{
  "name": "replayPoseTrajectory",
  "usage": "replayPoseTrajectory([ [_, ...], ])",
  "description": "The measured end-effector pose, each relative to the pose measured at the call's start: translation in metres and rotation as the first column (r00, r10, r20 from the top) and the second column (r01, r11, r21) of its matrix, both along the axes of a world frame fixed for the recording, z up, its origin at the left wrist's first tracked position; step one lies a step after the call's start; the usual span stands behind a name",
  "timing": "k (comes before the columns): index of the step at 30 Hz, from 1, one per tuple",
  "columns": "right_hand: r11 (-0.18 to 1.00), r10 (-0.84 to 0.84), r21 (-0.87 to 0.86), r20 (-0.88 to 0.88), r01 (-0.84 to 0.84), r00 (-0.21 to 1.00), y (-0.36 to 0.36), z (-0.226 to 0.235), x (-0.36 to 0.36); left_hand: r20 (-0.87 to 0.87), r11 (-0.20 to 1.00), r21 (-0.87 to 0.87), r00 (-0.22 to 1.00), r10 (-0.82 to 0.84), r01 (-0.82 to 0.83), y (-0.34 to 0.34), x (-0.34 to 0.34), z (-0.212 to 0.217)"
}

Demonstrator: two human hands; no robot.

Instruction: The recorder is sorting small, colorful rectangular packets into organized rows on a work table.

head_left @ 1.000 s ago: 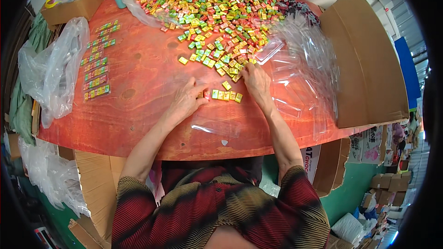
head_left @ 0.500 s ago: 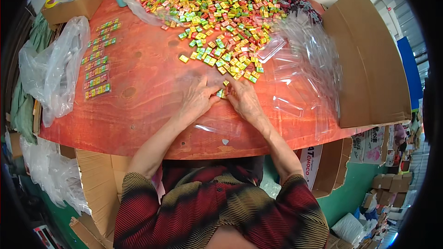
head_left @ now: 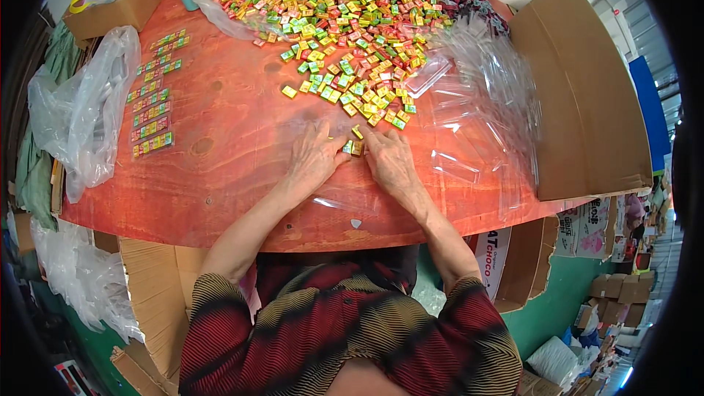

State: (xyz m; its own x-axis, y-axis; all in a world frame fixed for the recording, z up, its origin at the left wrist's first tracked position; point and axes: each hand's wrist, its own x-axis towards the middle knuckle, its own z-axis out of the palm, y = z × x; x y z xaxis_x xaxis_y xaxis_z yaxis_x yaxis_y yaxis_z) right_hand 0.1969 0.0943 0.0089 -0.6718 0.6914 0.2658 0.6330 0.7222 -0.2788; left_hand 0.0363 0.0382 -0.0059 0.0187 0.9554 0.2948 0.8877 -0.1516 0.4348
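Note:
Small block-shaped wrapped sweets, green and yellow-gold, stand in a short row on the table in front of me. My left hand is closed at the row's left end, its thumb against the green piece. Bent fingers of my right hand close in at the right end of the row. One yellow sweet sits tilted just beyond the row, close to the right fingertips. Whether the row lies in a clear tray is hidden by my fingers. A large heap of sweets in red, yellow, green and orange spreads beyond my hands.
Filled clear packs line up at the left beside a plastic bag. Empty clear trays pile up at the right, before a cardboard sheet. A single clear tray lies near the red table's front edge.
The right fingers have drawn slightly away from the row, showing more of the gold piece. The yellow sweet beyond it has tilted. My left hand stays nearly still.

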Motion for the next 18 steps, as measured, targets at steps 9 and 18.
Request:
replayPoseTrajectory([
  [9, 0.991, 0.043, -0.13, 0.021, -0.04, 0.999, 0.002, 0.0, -0.006, 0.029, 0.997, -0.068, 0.999, 0.029, -0.027, -0.004, -0.006, 0.0],
  [18, 0.996, 0.0, -0.09, -0.014, -0.001, 1.0, 0.003, 0.006, 0.005, 0.022, 1.0, -0.002, 1.0, 0.016, -0.016, -0.003, -0.011, -0.002],
])
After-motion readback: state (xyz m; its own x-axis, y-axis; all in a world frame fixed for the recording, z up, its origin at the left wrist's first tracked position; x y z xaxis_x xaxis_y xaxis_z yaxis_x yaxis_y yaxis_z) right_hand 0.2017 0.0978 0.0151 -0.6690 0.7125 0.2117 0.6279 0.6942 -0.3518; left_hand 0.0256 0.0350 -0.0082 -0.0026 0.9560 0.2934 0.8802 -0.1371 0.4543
